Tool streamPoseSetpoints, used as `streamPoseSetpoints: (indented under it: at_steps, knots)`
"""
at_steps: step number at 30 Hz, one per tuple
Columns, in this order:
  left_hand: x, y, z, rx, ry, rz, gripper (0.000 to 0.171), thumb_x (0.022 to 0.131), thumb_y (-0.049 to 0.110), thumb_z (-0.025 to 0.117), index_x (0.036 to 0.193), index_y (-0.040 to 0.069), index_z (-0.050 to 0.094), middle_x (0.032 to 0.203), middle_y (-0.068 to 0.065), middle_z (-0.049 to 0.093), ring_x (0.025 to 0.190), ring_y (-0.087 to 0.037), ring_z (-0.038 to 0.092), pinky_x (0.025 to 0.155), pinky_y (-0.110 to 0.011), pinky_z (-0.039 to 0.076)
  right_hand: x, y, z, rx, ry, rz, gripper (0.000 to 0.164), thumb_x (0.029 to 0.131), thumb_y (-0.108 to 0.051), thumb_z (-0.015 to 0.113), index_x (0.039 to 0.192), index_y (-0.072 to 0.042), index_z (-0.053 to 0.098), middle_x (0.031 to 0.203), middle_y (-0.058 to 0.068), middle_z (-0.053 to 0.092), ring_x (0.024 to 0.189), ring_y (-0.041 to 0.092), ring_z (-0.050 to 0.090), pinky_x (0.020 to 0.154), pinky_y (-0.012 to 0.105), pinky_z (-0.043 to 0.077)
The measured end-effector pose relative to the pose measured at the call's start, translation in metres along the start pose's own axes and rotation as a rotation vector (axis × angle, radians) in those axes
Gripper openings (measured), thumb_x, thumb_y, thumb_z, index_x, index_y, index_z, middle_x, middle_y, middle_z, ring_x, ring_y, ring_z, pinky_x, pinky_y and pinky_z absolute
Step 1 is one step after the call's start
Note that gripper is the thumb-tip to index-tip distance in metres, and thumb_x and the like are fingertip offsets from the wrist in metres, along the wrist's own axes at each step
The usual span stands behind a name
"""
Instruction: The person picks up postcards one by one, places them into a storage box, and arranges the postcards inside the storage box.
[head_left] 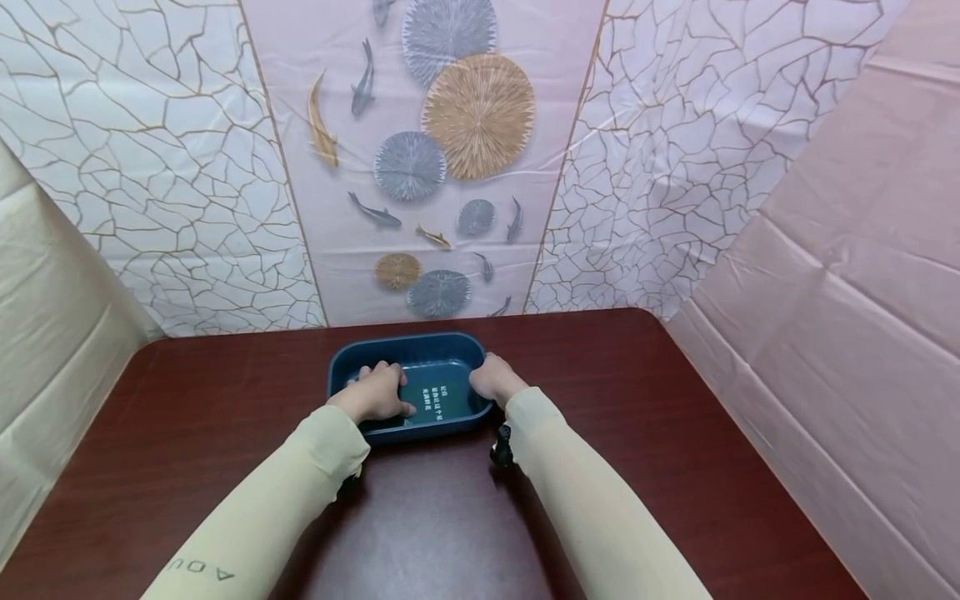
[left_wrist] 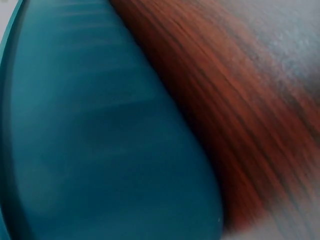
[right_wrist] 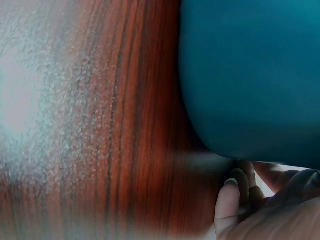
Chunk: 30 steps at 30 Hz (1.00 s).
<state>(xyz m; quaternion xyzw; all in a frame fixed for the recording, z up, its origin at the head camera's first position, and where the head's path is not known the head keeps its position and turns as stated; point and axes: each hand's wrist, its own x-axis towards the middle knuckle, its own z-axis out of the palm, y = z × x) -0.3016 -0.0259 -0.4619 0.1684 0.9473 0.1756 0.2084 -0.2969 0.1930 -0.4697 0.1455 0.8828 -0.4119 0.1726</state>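
Observation:
A dark teal plastic tray (head_left: 431, 432) with raised walls and white printed writing on its floor lies near the far edge of the table. My left hand (head_left: 372, 393) reaches over its near left wall, fingers and thumb spread inside; whatever is under the palm is hidden. At the right end, my right hand (head_left: 497, 381) grips the tray's wall. In the right wrist view, its fingers (right_wrist: 229, 202) curl against the outside of the wall. The left wrist view has only the tray's outer wall (left_wrist: 105, 135) and tabletop, no fingers.
The dark red wood-grain table (head_left: 645, 467) ends close behind the tray. A patterned cloth wall (head_left: 480, 242) stands at the back, with cloth sides left and right. A small black object (head_left: 501, 446) sits by the right wrist.

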Motion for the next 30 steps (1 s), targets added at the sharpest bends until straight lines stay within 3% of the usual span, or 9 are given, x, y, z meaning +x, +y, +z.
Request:
streamPoseSetpoints:
  at_steps: [8, 17, 21, 25, 30]
  knots:
    - [-0.004, -0.001, -0.004, -0.015, 0.001, -0.003, 0.044, 0.082, 0.037, 0.079, 0.109, 0.013, 0.055, 0.118, -0.012, 0.05, 0.102, -0.035, 0.041, 0.092, -0.063, 0.033, -0.003, -0.002, 0.003, 0.015, 0.002, -0.023, 0.061, 0.099, -0.011, 0.043, 0.153, -0.001, 0.017, 0.156, 0.014, 0.024, 0.138, 0.031, 0.03, 0.105, 0.05, 0.034]
    - [-0.004, -0.012, -0.006, 0.01, -0.041, -0.027, 0.043, 0.082, 0.039, 0.078, 0.108, 0.013, 0.055, 0.117, -0.011, 0.051, 0.099, -0.032, 0.041, 0.081, -0.047, 0.041, -0.002, -0.004, 0.013, 0.034, -0.017, -0.027, 0.061, 0.1, -0.012, 0.043, 0.153, 0.0, 0.016, 0.156, 0.014, 0.024, 0.138, 0.03, 0.03, 0.106, 0.049, 0.033]
    - [-0.008, -0.012, -0.008, 0.012, -0.035, -0.021, 0.042, 0.082, 0.04, 0.077, 0.108, 0.014, 0.056, 0.118, -0.011, 0.052, 0.1, -0.033, 0.042, 0.088, -0.056, 0.038, -0.002, -0.004, 0.016, 0.065, 0.014, -0.028, 0.06, 0.099, -0.012, 0.046, 0.151, 0.001, 0.019, 0.153, 0.016, 0.03, 0.134, 0.03, 0.035, 0.105, 0.049, 0.035]
    - [-0.014, -0.011, -0.009, 0.023, 0.009, 0.0, 0.046, 0.086, 0.042, 0.072, 0.119, 0.012, 0.059, 0.122, -0.012, 0.054, 0.102, -0.034, 0.046, 0.091, -0.06, 0.035, -0.007, -0.001, 0.015, 0.162, 0.029, -0.023, 0.063, 0.096, -0.019, 0.058, 0.146, 0.002, 0.025, 0.144, 0.018, 0.036, 0.127, 0.03, 0.041, 0.101, 0.048, 0.039]
    - [-0.032, -0.009, -0.005, 0.045, 0.162, 0.073, 0.054, 0.092, 0.043, 0.064, 0.135, 0.011, 0.054, 0.132, -0.013, 0.05, 0.112, -0.035, 0.044, 0.091, -0.056, 0.033, -0.022, 0.005, 0.0, 0.315, 0.066, -0.001, 0.084, 0.088, -0.055, 0.063, 0.144, -0.005, 0.027, 0.142, 0.018, 0.036, 0.123, 0.032, 0.044, 0.101, 0.05, 0.038]
